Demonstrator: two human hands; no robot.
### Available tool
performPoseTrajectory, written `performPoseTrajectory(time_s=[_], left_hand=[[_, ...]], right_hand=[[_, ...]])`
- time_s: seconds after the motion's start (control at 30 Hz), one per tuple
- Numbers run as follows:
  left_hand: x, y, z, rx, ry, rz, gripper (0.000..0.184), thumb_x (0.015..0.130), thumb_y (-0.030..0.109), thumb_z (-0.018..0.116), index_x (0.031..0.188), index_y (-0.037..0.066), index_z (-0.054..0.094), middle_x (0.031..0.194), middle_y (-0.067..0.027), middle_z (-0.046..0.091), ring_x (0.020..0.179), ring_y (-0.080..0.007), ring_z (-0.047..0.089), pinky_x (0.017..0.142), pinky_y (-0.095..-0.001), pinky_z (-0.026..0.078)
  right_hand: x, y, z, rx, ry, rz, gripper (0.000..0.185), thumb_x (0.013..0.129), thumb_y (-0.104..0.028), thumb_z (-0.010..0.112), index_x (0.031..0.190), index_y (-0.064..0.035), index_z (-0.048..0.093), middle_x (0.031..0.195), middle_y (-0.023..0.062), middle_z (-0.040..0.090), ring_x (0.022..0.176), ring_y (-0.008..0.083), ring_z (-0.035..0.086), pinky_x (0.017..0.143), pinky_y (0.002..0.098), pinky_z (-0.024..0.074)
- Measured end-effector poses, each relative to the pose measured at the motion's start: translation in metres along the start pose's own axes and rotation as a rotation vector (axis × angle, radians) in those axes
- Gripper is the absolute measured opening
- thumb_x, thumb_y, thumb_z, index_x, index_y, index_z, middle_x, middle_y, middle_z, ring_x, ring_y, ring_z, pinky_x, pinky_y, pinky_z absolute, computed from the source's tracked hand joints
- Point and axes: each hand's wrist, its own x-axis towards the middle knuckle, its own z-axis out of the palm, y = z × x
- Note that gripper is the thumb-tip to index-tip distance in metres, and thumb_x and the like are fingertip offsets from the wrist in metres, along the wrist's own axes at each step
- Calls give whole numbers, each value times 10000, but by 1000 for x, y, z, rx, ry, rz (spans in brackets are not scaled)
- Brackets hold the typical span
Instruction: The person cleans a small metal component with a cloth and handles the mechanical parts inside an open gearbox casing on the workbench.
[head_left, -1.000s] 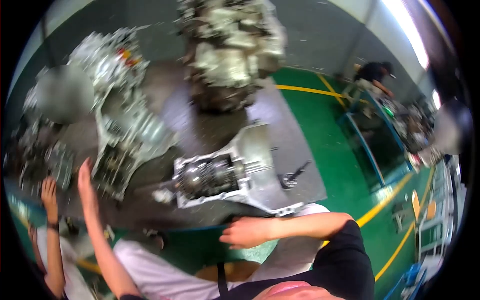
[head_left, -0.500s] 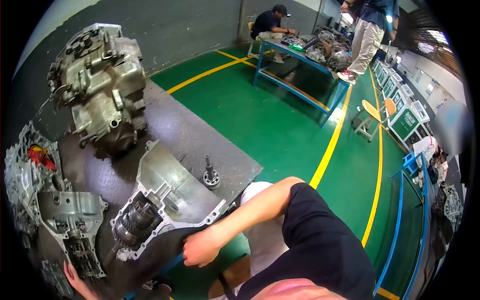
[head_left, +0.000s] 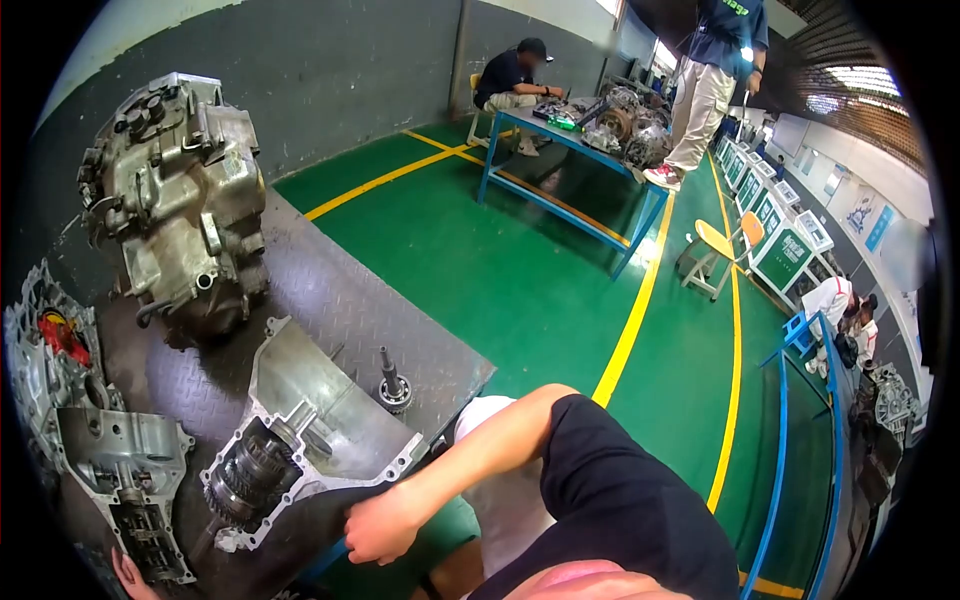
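Observation:
My right hand is closed in a loose fist at the table's near edge, just below an opened gearbox housing. Nothing sticks out of the fist. Inside that housing sits a dark gear set. At the bottom left, my left hand shows only in part, with its fingers stretched out. It lies beside a smaller opened metal housing with a shaft and internal parts, and I cannot tell whether it touches it. A gear shaft with a bearing stands upright behind the larger housing.
A large complete gearbox stands on the steel-topped table. More castings crowd the left edge. Across the green floor, a person sits and another stands by a blue-framed table loaded with parts. A yellow chair and blue railing are rightward.
The view has shifted, so the table and parts appear lower and further left. My right hand stays closed by the table edge; my left hand is now less in view.

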Motion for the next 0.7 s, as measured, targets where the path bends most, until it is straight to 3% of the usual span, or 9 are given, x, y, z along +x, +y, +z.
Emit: performPoseTrajectory(time_s=[0.07, 0.2, 0.4, 0.5, 0.67, 0.7], left_hand=[[6, -16, -4, -32, -61, 51, 392, 931, 129, 703, 1266, -49, 605, 1193, -216, 657, 1059, -249, 640, 917, -369, 530], [1, -12, 9, 37, 92, 148, 457, 914, 108, 720, 1321, -31, 565, 1177, -214, 651, 1022, -243, 649, 879, -363, 550], [10, -28, -7, -56, -19, 25, 498, 895, 93, 737, 1345, -6, 546, 1150, -194, 645, 1009, -257, 643, 867, -372, 555], [7, -32, 3, -128, 37, 81, 510, 889, 73, 739, 1353, -1, 542, 1187, -191, 633, 1031, -253, 633, 864, -366, 552], [7, -24, -5, -10, 40, 39, 529, 878, 69, 750, 1361, 6, 545, 1208, -202, 625, 1040, -263, 629, 858, -366, 544], [9, -21, -7, -16, 1, 22, 528, 880, 72, 749, 1362, 3, 544, 1205, -199, 624, 1028, -259, 629, 859, -363, 541]], right_hand=[[3, -1, 4, -14, 1, -4, 399, 835, -346, 673, 1032, 1, 665, 934, 184, 709, 913, 390, 673, 803, 499, 529], [6, -2, 9, -4, 2, -18, 362, 822, -326, 692, 987, -6, 655, 918, 161, 695, 923, 370, 669, 838, 502, 510], [8, -4, 12, -17, -15, -39, 411, 827, -356, 676, 1021, 7, 662, 930, 185, 709, 900, 396, 676, 809, 507, 523], [5, -9, 7, -7, -27, -37, 397, 826, -349, 685, 1003, 5, 654, 922, 171, 701, 908, 385, 672, 823, 504, 514], [5, -12, 7, -2, 11, -60, 383, 826, -351, 693, 968, 1, 640, 878, 145, 688, 902, 373, 664, 822, 501, 503], [4, -15, 0, 7, -40, -42, 372, 838, -326, 686, 1018, -2, 642, 974, 166, 683, 966, 369, 657, 859, 496, 503]])
